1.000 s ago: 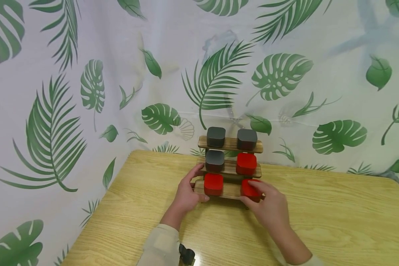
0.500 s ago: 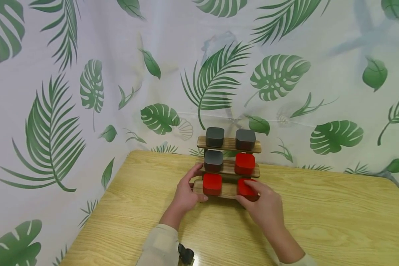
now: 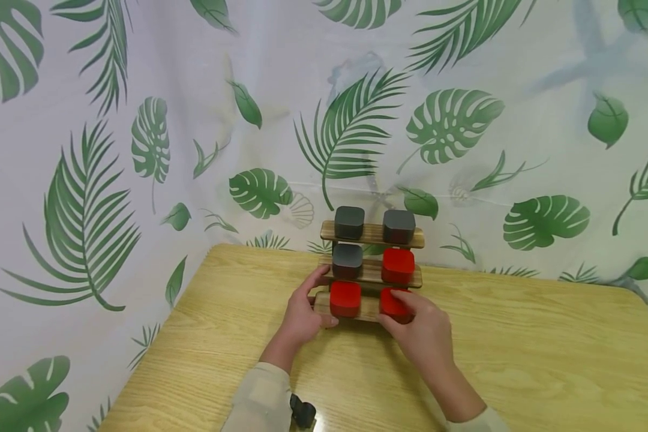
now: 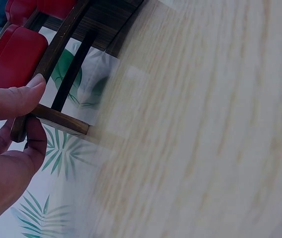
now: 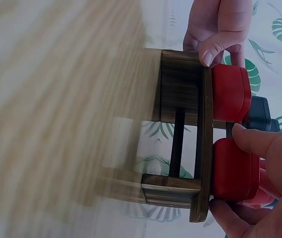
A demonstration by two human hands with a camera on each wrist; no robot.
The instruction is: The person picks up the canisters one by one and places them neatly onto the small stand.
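A small three-tier wooden rack (image 3: 369,309) stands on the table against the wall. My left hand (image 3: 302,318) grips the left end of its lowest shelf, thumb on the front edge and fingers curled behind, as the left wrist view shows. On that shelf's right side, my right hand (image 3: 423,333) holds a red rounded box (image 5: 232,168) between thumb and fingers. Another red box (image 3: 345,299) sits on the same shelf, to the left. The middle tier carries a dark grey box (image 3: 348,261) and a red box (image 3: 398,266).
Two dark grey boxes, one left (image 3: 349,222) and one right (image 3: 399,225), stand on the top tier. Behind the rack hangs a white leaf-patterned cloth (image 3: 281,138). The wood-grain table (image 3: 540,348) extends to both sides. A small black object (image 3: 302,413) shows beside the left sleeve.
My right hand has slid the held red box a little to the left along the lowest shelf, away from its right end. The left hand keeps its grip on the rack.
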